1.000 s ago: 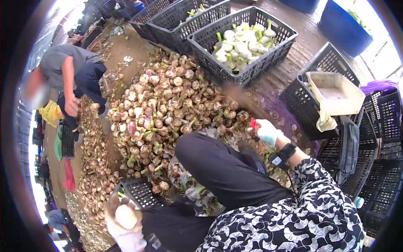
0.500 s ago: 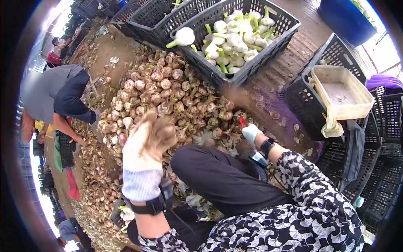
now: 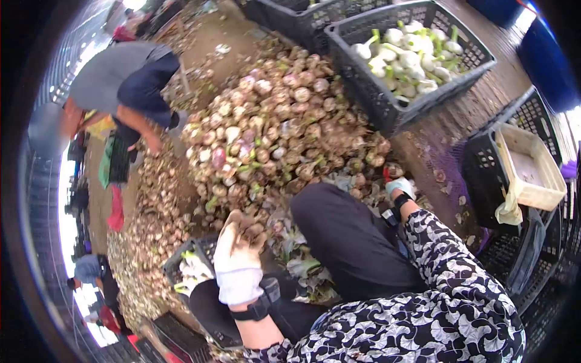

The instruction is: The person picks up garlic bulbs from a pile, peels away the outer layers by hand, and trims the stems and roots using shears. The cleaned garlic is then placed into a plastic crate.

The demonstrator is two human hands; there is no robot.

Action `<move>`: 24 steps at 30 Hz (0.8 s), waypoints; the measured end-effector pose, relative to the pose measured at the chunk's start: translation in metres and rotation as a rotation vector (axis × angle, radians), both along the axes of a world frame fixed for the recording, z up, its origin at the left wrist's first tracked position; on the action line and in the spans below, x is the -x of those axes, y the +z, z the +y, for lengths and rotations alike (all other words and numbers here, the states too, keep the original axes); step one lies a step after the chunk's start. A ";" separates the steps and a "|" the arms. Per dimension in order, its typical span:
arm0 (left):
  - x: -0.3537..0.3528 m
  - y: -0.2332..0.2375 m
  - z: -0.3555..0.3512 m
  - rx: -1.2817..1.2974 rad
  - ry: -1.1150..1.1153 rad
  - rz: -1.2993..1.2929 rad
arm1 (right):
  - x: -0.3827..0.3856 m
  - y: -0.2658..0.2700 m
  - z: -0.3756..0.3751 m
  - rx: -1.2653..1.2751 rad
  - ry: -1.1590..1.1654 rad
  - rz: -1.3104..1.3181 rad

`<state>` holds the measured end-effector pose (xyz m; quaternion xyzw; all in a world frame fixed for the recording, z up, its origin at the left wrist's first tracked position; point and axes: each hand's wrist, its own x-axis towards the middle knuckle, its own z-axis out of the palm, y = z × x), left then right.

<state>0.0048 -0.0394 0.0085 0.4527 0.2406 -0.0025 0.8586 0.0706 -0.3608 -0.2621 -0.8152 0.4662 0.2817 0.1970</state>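
Note:
My left hand (image 3: pixel 241 257), in a white glove with brown-stained fingers, is above leafy scraps beside my bent knee. Its fingers are loosely bent and apart, and no bulb shows between them. On the right, my gloved right hand (image 3: pixel 400 187) is closed on a red-handled tool (image 3: pixel 387 174), low at the pile's edge. The tool's far end cannot be made out. A large heap of unpeeled garlic bulbs (image 3: pixel 272 115) lies in front of me. White trimmed bulbs (image 3: pixel 411 57) with green stems fill much of a black crate (image 3: pixel 369 81) behind the heap.
A small crate (image 3: pixel 209 248) with white garlic stands left of my left hand. At the right, a cream tray (image 3: pixel 535 193) rests on a black crate (image 3: pixel 484 175). Another person (image 3: pixel 112 75) bends over the heap at the left. Blue tubs (image 3: pixel 548 63) stand at the upper right.
The camera view has shifted, so the heap and crates sit farther right. A white bulb seen over the crate's near corner now rests among the others. My left hand is nearer my lap.

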 end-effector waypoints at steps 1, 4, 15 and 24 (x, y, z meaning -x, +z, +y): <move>0.002 0.004 -0.002 -0.039 0.024 0.003 | 0.007 0.004 -0.004 -0.130 0.052 -0.010; 0.009 0.012 0.002 -0.075 0.060 -0.001 | 0.005 -0.061 -0.015 -0.125 0.089 -0.126; 0.062 0.016 -0.011 -0.322 -0.158 -0.046 | -0.004 0.269 0.044 -1.320 0.460 -0.710; 0.104 0.023 -0.006 0.176 -0.356 -0.008 | 0.032 0.323 0.143 -1.154 1.732 -1.163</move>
